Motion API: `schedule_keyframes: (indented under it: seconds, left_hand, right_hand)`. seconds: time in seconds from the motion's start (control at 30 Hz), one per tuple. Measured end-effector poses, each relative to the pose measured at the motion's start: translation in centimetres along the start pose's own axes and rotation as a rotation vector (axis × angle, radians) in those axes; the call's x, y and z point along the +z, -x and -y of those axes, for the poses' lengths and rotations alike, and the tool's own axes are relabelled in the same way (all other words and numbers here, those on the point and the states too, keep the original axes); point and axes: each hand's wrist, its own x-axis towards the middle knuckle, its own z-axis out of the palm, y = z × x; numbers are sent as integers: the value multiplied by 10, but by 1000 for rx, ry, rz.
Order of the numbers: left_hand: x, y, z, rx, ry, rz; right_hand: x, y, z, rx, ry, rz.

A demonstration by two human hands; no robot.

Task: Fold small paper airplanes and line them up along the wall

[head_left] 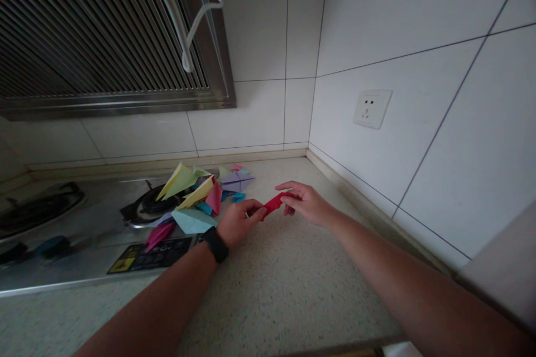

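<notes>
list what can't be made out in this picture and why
- Ends of the red paper: head view, covered by fingers of the left hand and right hand.
- Burner nearer the hands: head view, partly behind the folded papers.
- Stove label wording: head view, too small and blurred.
- Range hood: head view, cut off by top and left edges.

From here, the left hand (238, 222) and the right hand (307, 203) cover both ends of the folded red paper (273, 203); the heap of paper planes (196, 222) hides part of the gas burner (151, 206) (the rearmost scraps (237, 167) are too small to make out), print on the sticker (153, 255) blurs, and the range hood (100, 39) runs out of view above and leftward
</notes>
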Motion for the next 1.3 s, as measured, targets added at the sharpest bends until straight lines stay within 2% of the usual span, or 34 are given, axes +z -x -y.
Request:
schedule_keyframes:
  seconds: [0.43,0.73,1.07,1.3]
  left_hand:
    - [-3,-4,5,-39,-14,-197]
    - [-3,-2,0,17,-49,-196]
    - [0,8,-24,205,-116,-255]
    - [5,6,-19,148,61,-234]
  right_hand:
    - [-5,2,-4,-11,193,43]
    - [-6,1,-1,-45,177,-6]
    - [-9,0,2,-112,169,-156]
    - [-7,2,0,-84,171,-130]
